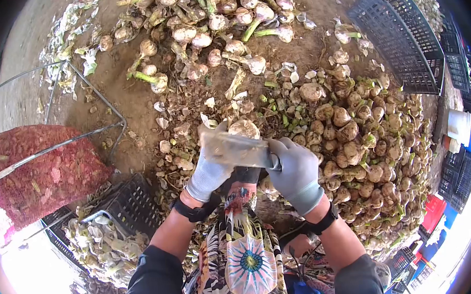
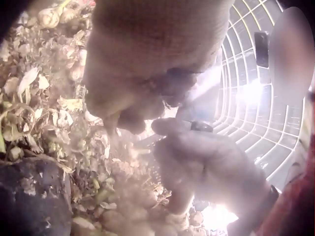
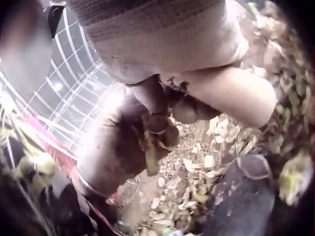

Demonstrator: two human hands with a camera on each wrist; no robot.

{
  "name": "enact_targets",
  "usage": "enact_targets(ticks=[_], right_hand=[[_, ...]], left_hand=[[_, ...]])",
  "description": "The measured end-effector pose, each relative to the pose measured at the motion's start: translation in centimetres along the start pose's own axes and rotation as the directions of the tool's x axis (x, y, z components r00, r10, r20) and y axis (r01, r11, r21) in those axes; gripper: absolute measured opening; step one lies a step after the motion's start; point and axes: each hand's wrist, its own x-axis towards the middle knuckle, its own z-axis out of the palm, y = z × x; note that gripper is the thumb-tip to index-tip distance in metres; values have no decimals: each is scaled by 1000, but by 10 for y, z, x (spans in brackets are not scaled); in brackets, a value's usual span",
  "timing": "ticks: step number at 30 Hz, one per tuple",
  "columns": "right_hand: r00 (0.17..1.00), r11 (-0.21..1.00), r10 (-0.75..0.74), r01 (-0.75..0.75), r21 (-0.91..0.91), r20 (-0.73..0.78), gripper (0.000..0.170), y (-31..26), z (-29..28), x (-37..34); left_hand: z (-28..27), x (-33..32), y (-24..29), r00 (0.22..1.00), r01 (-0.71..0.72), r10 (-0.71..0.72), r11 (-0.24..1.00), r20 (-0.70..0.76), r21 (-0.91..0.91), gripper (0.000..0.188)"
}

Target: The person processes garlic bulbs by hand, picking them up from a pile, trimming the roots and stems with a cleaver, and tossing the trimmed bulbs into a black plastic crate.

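Observation:
My gloved right hand (image 1: 294, 167) grips the handle of a wide-bladed knife (image 1: 234, 150), its worn grey blade pointing left across the lap. My gloved left hand (image 1: 210, 169) is at the blade's far end, its fingers partly hidden behind the metal. A garlic bulb (image 1: 243, 129) shows just beyond the blade. In the right wrist view, a yellow-green stem (image 3: 150, 158) sticks out from the curled fingers of the left hand (image 3: 110, 152). The left wrist view shows the right hand (image 2: 206, 160) close below the left.
Trimmed garlic bulbs (image 1: 356, 155) are heaped at the right; untrimmed garlic (image 1: 184, 35) lies ahead. A black crate (image 1: 397, 32) leans at the upper right. At the left stand a red mesh sack (image 1: 45, 165), a metal frame (image 1: 98, 91) and a crate (image 1: 133, 203) beside dry skins.

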Motion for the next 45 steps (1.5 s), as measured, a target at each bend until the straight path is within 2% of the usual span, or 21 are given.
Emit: enact_targets(ticks=[6,7,12,14,15,17,19,20,21,24,26,28,30,32,34,35,36,38,40,41,45], right_hand=[[985,959,-175,172,-223,9,36,-4,2,2],[992,961,-112,121,-250,52,35,-2,2,3],[993,976,-114,108,-188,-22,26,15,15,-3],[968,970,239,-241,17,82,20,41,15,2],[844,853,519,-500,-154,133,23,55,12,15],[883,851,388,-454,265,266,27,74,15,1],[882,446,352,-453,772,314,27,51,5,-7],[866,81,358,-401,913,349,27,28,5,-6],[889,-52,288,-357,933,356,26,24,6,-3],[900,136,287,-378,916,329,27,15,0,4],[897,103,274,-386,917,347,26,15,14,3],[975,430,154,-210,878,158,23,10,30,6],[972,541,168,-231,809,165,23,5,32,10],[957,729,222,-291,619,188,22,5,32,8],[961,732,225,-277,622,162,22,20,41,2],[933,767,269,-357,533,238,22,39,53,-4],[900,796,313,-423,433,303,22,52,61,-8],[836,590,399,-549,593,377,29,56,64,-24],[863,133,401,-386,913,306,37,81,96,-35],[871,-29,407,-288,957,275,40,90,103,-35],[850,326,514,-319,890,116,35,98,28,17]], left_hand=[[-9,3,39,978,60,-109,963,178,262,75],[-11,-16,0,997,35,-21,975,69,-219,84],[-11,-16,11,995,-15,38,969,90,-247,79],[-3,-12,45,967,155,-160,987,200,42,61],[3,-18,56,954,-119,74,983,291,143,47],[11,-18,71,972,-99,37,960,232,262,42],[18,-4,43,980,112,-127,988,150,105,43],[21,6,36,976,-118,57,950,210,289,47],[20,10,31,952,-295,209,821,223,489,46],[15,11,27,864,-463,446,516,235,721,35],[8,0,23,958,22,26,987,-286,162,29],[13,-1,47,976,37,-36,999,-216,0,30],[10,-1,29,930,243,-357,772,-84,-587,26],[8,3,13,951,150,-238,913,-196,-380,24],[-3,0,10,952,165,-287,771,-105,-615,18],[-10,9,5,978,202,-118,754,173,-625,13],[12,5,44,965,236,-253,693,77,-682,13],[20,25,45,910,257,65,687,410,-679,22],[57,33,74,855,107,-126,992,504,67,45],[82,35,70,814,-166,89,983,574,82,35],[97,65,80,742,-518,500,850,447,-93,34]])
